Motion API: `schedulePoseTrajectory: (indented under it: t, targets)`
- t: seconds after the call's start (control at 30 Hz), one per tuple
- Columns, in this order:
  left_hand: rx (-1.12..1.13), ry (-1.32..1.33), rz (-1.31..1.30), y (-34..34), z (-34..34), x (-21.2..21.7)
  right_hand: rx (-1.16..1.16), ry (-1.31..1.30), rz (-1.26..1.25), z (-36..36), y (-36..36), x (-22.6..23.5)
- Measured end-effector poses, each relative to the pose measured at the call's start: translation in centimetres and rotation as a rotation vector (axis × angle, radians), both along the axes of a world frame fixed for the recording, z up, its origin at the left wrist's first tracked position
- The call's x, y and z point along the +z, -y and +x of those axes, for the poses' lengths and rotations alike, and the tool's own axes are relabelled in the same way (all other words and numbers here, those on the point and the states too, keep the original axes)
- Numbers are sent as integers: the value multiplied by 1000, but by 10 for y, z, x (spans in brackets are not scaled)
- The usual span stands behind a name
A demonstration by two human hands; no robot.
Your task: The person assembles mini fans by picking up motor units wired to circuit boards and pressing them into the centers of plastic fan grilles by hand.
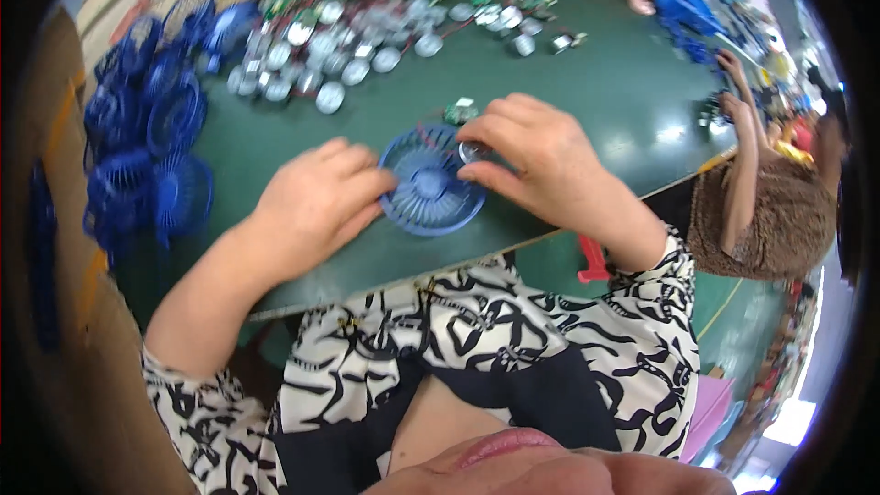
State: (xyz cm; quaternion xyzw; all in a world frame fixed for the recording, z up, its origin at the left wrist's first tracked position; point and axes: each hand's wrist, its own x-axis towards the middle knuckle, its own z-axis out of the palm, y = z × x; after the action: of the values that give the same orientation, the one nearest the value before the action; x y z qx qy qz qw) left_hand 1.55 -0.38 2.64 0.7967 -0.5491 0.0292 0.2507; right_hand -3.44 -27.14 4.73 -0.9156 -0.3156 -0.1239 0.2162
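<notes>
**Blue fan grille held between two hands at the table's near edge**

Nearest, black-and-white patterned sleeves. Just beyond, left hand [316, 202] curled against the left rim of a round blue plastic grille [431, 181], slatted, lying flat on the green table [623, 92]. Right hand [541, 165] slightly nearer its centre, fingertips pinching a small silvery disc [471, 151] at the upper right rim. Farther back, a heap of silvery round motors [357, 41] with green circuit boards; stacked blue grilles [151, 128] far left.

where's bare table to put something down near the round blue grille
Bare green table lies right of the right hand, toward the far edge. A smaller patch sits between the blue grille and the silver motors. The left side is crowded with stacked blue grilles.
</notes>
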Motion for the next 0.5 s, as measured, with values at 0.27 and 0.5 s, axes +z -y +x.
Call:
schedulePoseTrajectory:
  t: [0.27,0.5]
  targets:
    - [9,16,-74,-5,1,-13,87,29,-209,11,-23,-3]
    - [17,26,-44,-11,-5,-15,138,-31,-211,5,-35,-2]
